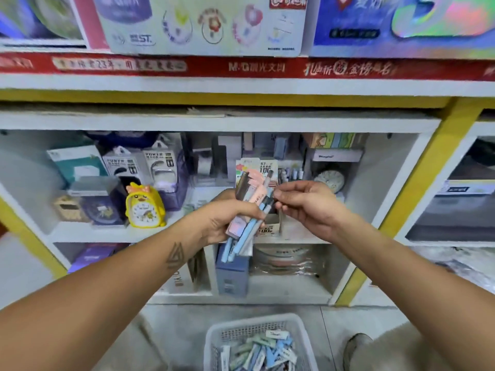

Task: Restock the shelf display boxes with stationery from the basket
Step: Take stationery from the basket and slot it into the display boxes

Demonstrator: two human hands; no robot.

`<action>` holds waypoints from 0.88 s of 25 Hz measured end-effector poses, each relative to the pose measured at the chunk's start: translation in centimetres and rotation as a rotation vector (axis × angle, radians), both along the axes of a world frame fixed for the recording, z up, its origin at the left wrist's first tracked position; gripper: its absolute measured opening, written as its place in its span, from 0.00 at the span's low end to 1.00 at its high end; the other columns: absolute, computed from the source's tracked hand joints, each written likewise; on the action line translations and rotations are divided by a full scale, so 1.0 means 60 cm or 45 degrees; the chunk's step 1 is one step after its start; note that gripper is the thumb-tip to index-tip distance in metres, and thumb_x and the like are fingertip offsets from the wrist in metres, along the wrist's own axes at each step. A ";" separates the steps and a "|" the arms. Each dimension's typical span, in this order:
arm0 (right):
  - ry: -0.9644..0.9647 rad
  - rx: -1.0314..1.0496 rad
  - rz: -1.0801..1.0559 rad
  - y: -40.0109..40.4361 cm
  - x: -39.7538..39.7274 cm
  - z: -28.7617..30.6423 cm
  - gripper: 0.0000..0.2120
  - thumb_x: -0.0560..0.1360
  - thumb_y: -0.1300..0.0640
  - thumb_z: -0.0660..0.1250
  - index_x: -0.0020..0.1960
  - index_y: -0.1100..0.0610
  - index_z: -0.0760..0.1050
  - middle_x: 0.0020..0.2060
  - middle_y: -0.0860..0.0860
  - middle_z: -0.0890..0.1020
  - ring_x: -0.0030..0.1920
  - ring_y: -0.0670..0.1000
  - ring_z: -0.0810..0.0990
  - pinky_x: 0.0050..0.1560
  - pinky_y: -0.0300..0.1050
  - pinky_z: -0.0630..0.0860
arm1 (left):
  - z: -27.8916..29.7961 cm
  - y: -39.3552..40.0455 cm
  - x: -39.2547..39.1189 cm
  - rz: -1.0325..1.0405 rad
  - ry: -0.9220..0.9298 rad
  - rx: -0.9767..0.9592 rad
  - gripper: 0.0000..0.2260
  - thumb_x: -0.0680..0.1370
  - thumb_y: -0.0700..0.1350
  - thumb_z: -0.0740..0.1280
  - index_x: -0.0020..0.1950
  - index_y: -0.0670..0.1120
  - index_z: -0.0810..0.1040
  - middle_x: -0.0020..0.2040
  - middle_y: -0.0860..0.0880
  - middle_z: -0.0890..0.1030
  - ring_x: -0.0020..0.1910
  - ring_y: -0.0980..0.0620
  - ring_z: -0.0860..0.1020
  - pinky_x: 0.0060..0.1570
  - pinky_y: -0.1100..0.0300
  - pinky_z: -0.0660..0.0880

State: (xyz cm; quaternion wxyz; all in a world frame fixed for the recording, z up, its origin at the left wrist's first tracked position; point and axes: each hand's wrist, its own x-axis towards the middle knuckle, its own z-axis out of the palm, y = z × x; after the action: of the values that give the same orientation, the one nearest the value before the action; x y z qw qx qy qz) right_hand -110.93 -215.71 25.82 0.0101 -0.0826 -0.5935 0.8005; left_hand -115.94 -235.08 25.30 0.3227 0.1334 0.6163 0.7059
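The left hand (227, 218) reaches forward, its grip clamped around a fanned bundle of pastel blue, pink and grey pens (250, 210) held before the white shelf (88, 231). The right hand (305, 207) pinches one pen's upper end, fingers together, just above the small cardboard display box (270, 226). Below, on the floor, the white plastic mesh basket (241, 333) holds more packaged stationery.

Both bare forearms reach in from the bottom corners, left from about 7 o'clock, right from about 5 o'clock, and meet mid-frame. The left hand (227, 218) is curled in a fist-like grip, with a triangle tattoo on the inner forearm. The right hand (305, 207) sits just at its 3 o'clock, thumb and fingertips seemingly pinched together, though it's blurry.
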 end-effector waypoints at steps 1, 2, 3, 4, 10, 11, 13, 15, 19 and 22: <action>0.044 0.006 -0.054 0.006 -0.009 0.010 0.06 0.72 0.71 0.71 0.48 0.65 0.80 0.37 0.57 0.85 0.33 0.49 0.83 0.35 0.35 0.80 | 0.007 0.002 -0.009 0.044 -0.003 0.036 0.10 0.71 0.27 0.68 0.46 0.39 0.83 0.39 0.37 0.83 0.34 0.44 0.83 0.34 0.54 0.81; 0.082 -0.011 -0.117 0.016 -0.017 0.021 0.06 0.73 0.71 0.70 0.49 0.66 0.81 0.38 0.59 0.85 0.33 0.49 0.83 0.35 0.36 0.80 | 0.013 0.004 -0.017 0.086 -0.006 0.059 0.10 0.71 0.27 0.68 0.45 0.39 0.83 0.39 0.37 0.83 0.34 0.44 0.83 0.33 0.54 0.81; 0.118 -0.046 -0.181 0.031 -0.023 0.033 0.06 0.74 0.72 0.70 0.49 0.67 0.81 0.38 0.60 0.85 0.34 0.50 0.83 0.36 0.36 0.80 | 0.017 0.006 -0.025 0.123 -0.009 0.067 0.09 0.71 0.27 0.69 0.45 0.39 0.82 0.39 0.38 0.83 0.34 0.44 0.83 0.33 0.55 0.81; 0.152 -0.078 -0.242 0.050 -0.029 0.045 0.06 0.74 0.72 0.69 0.50 0.68 0.81 0.38 0.60 0.85 0.34 0.50 0.82 0.36 0.36 0.80 | 0.019 0.009 -0.032 0.156 -0.014 0.059 0.09 0.71 0.27 0.69 0.45 0.38 0.81 0.38 0.38 0.83 0.34 0.44 0.83 0.32 0.55 0.80; 0.243 0.266 -0.397 0.111 -0.043 0.054 0.07 0.75 0.70 0.70 0.53 0.67 0.80 0.33 0.55 0.84 0.33 0.49 0.80 0.36 0.37 0.79 | 0.014 0.030 -0.050 0.187 -0.095 0.060 0.10 0.68 0.26 0.71 0.47 0.36 0.79 0.35 0.38 0.81 0.32 0.44 0.81 0.33 0.54 0.80; 0.260 0.305 -0.411 0.113 -0.043 0.052 0.07 0.75 0.71 0.70 0.54 0.68 0.80 0.33 0.56 0.83 0.33 0.50 0.80 0.36 0.37 0.80 | 0.016 0.036 -0.053 0.175 -0.094 0.080 0.10 0.68 0.27 0.71 0.47 0.36 0.79 0.36 0.38 0.81 0.32 0.44 0.81 0.34 0.54 0.80; 0.332 0.456 -0.469 0.121 -0.044 0.050 0.08 0.75 0.70 0.71 0.54 0.69 0.79 0.36 0.60 0.82 0.34 0.52 0.80 0.37 0.39 0.80 | 0.022 0.050 -0.060 0.168 -0.093 0.118 0.10 0.69 0.27 0.71 0.47 0.36 0.79 0.35 0.38 0.80 0.32 0.44 0.80 0.33 0.54 0.80; 0.421 0.693 -0.471 0.123 -0.046 0.045 0.06 0.75 0.70 0.72 0.52 0.67 0.80 0.40 0.64 0.82 0.36 0.55 0.81 0.38 0.39 0.81 | 0.025 0.060 -0.066 0.188 -0.105 0.123 0.09 0.69 0.27 0.70 0.47 0.36 0.79 0.35 0.38 0.79 0.32 0.44 0.79 0.33 0.54 0.79; 0.416 1.154 -0.303 0.111 -0.054 0.009 0.10 0.74 0.67 0.73 0.46 0.52 0.80 0.41 0.57 0.84 0.41 0.56 0.85 0.47 0.46 0.83 | 0.019 0.064 -0.069 0.212 -0.117 0.090 0.11 0.68 0.27 0.70 0.48 0.36 0.78 0.36 0.38 0.79 0.32 0.43 0.79 0.33 0.54 0.78; 0.372 1.354 -0.254 0.110 -0.063 -0.018 0.11 0.74 0.63 0.75 0.47 0.47 0.79 0.40 0.50 0.84 0.42 0.53 0.85 0.52 0.54 0.83 | 0.011 0.061 -0.068 0.212 -0.107 0.070 0.10 0.67 0.27 0.71 0.46 0.36 0.79 0.36 0.37 0.79 0.32 0.44 0.79 0.34 0.53 0.79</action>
State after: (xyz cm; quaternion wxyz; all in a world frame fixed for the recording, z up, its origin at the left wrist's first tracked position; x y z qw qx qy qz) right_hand -114.73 -209.09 24.72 0.2081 -0.0102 -0.8972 0.3893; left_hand -120.05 -231.41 25.98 0.2847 0.0608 0.5916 0.7519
